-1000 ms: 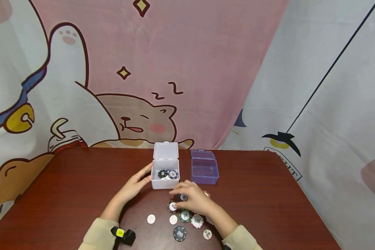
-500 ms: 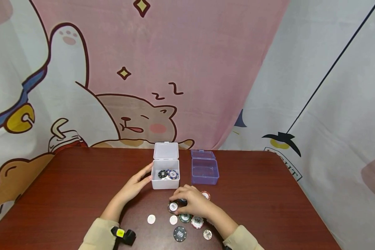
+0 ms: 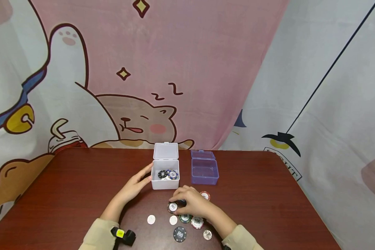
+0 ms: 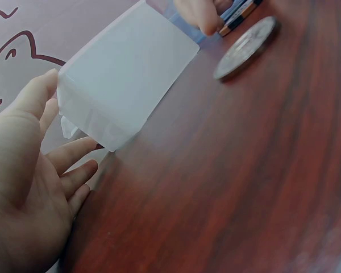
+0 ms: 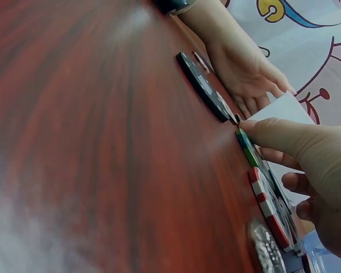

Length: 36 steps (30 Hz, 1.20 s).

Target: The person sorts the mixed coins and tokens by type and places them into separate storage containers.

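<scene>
My left hand (image 3: 134, 185) rests its extended fingers against the left side of a white lidded box (image 3: 165, 184). The box's lid stands raised at the back, and several poker chips lie inside. With thumb and forefinger, my right hand (image 3: 193, 201) pinches a dark poker chip (image 3: 173, 207) with a pale centre, low at the table just in front of the box. A green poker chip (image 3: 185, 218) and a red-and-white poker chip (image 3: 197, 223) lie beside the right thumb. In the left wrist view, the white box (image 4: 131, 74) tilts across the picture because of the camera angle.
A purple see-through box (image 3: 205, 180) stands with its lid up, right of the white one. Nearer me lie a black chip (image 3: 179, 234), white discs (image 3: 151, 219) and a silvery disc (image 3: 207, 234). A red-edged chip (image 3: 206, 195) sits behind the right hand.
My right hand has shifted slightly nearer to me, its forefinger and thumb coming round the edges of the dark poker chip. The left hand and both boxes stay put.
</scene>
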{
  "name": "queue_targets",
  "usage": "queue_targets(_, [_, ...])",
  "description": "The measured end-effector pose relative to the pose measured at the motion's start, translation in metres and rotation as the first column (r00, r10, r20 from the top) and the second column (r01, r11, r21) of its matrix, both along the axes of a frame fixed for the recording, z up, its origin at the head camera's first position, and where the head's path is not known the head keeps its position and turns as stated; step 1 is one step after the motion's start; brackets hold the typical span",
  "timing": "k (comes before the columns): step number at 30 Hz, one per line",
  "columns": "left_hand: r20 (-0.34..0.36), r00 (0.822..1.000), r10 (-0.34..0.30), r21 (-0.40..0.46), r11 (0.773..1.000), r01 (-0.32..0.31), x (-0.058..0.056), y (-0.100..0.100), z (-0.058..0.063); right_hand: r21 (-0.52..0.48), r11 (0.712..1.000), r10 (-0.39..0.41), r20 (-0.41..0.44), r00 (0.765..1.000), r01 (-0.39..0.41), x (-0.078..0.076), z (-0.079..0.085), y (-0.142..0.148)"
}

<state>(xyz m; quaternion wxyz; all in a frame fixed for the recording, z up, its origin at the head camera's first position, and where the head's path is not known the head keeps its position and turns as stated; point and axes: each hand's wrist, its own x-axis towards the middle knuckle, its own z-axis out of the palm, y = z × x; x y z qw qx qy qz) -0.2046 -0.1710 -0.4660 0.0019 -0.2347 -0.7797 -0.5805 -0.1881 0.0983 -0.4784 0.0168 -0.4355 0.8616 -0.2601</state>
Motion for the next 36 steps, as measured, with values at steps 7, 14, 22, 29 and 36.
queue_targets(7, [0.015, 1.000, 0.006, -0.011, 1.000, -0.005, 0.0009, -0.0006, 0.0013, -0.027, 1.000, 0.016, 0.016, 1.000, -0.015, -0.0010, -0.0019, -0.0018])
queue_targets(14, [0.017, 1.000, 0.004, -0.004, 1.000, -0.004, 0.0009, -0.0001, 0.0006, -0.045, 0.999, 0.007, 0.026, 1.000, -0.006, -0.0002, -0.0030, -0.0020])
queue_targets(22, [0.012, 1.000, 0.009, -0.007, 1.000, -0.009, 0.0007, -0.0001, 0.0013, -0.059, 0.998, 0.007, 0.031, 0.999, -0.005, 0.0003, -0.0045, -0.0020])
queue_targets(29, [0.014, 1.000, 0.006, -0.005, 1.000, -0.006, 0.0011, 0.0001, 0.0015, -0.068, 0.998, -0.010, 0.029, 1.000, 0.012, 0.0026, -0.0031, -0.0017])
queue_targets(36, [0.014, 1.000, 0.004, -0.006, 1.000, -0.004, 0.0010, 0.0005, 0.0024, -0.098, 0.995, -0.011, -0.008, 1.000, 0.010, 0.0045, 0.0018, -0.0013])
